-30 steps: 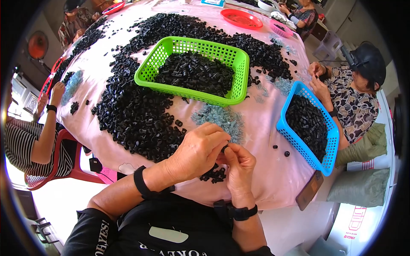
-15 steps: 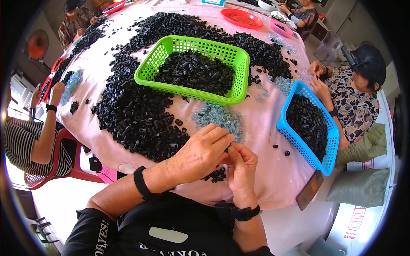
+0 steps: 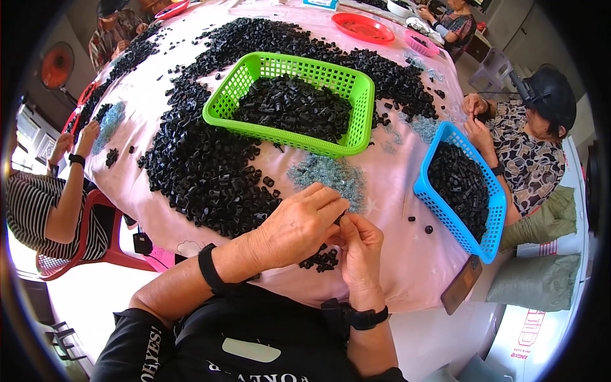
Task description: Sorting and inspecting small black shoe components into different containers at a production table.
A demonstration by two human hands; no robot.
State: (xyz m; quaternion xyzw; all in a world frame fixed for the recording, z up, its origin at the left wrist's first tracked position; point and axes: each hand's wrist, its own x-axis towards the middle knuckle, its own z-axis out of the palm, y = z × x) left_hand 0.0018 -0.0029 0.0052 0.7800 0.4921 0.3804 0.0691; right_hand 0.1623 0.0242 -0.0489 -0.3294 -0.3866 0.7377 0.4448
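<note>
My left hand and my right hand meet fingertip to fingertip over the near edge of the table. Both are closed in a pinch around a small black plastic part, mostly hidden by the fingers. Just beyond them lies a heap of tiny pale bluish pieces, too small to name. A large pile of black plastic parts spreads to the left and far side. Below my hands sits a small cluster of black pieces.
A green basket and a blue basket, both holding black parts, stand on the pink cloth. A phone lies at the table's edge. Co-workers sit around the table, one at the right. A red tray is farther off.
My hands keep the same pinch, with only slight finger movement. The view has shifted a little. At the left, a co-worker's hands have moved slightly.
</note>
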